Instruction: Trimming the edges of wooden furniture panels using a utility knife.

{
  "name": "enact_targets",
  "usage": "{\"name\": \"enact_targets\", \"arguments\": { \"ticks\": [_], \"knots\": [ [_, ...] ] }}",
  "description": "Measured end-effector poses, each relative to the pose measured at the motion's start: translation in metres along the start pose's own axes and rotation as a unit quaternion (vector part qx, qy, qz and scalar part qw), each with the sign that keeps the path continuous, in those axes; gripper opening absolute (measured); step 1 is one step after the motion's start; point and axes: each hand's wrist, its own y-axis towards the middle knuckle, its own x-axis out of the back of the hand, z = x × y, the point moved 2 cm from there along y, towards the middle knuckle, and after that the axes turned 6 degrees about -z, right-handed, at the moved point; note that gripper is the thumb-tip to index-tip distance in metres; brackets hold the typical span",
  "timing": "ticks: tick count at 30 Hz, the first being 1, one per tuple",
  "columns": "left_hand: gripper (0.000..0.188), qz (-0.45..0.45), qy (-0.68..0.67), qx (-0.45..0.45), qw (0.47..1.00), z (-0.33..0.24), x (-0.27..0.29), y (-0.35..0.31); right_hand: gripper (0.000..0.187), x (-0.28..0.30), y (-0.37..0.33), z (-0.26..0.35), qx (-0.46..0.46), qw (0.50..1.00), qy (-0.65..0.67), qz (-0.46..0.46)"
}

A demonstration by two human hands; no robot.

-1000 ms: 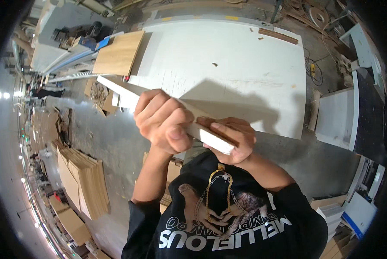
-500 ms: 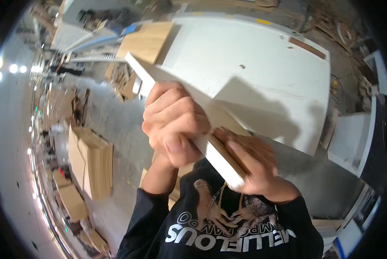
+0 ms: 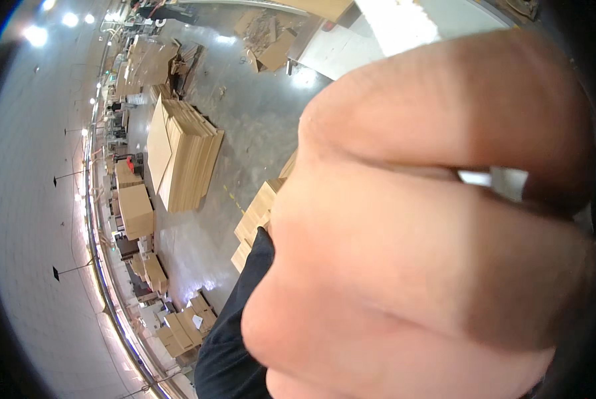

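Note:
My left hand [image 3: 404,233] fills most of the right side, very close, with its knuckles bent and fingers curled. Above the fingers a bright white edge of a board [image 3: 401,26] sticks out, and a bit of white shows through the gap between two fingers. The hand is closed around this board, most of which it hides. Black cloth [image 3: 238,326] shows at the lower left of the hand. My right hand is not to be seen.
A tall stack of tan panels [image 3: 188,159] stands on the grey floor at left. Wooden pieces [image 3: 261,209] lie beside my hand. Behind are a white table [image 3: 338,50] and a cardboard box of scraps [image 3: 278,52]. Boxes [image 3: 136,211] line the far left.
My left hand and the board have come much closer, covering the right side. The view has swung left, bringing more floor and the panel stack in. My right hand has gone from sight.

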Motion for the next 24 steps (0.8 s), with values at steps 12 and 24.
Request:
{"name": "enact_targets", "arguments": {
  "ticks": [12,24],
  "knots": [
    [0.026,-0.061,-0.256,0.072,0.962,0.017,-0.006,-0.008,0.015,-0.088,0.045,-0.021,0.037,0.991,-0.115,0.05],
    [0.021,-0.137,-0.466,0.127,0.865,0.0,-0.023,-0.011,0.015,0.01,-0.002,-0.001,-0.104,0.98,-0.084,0.149]
  ]
}}
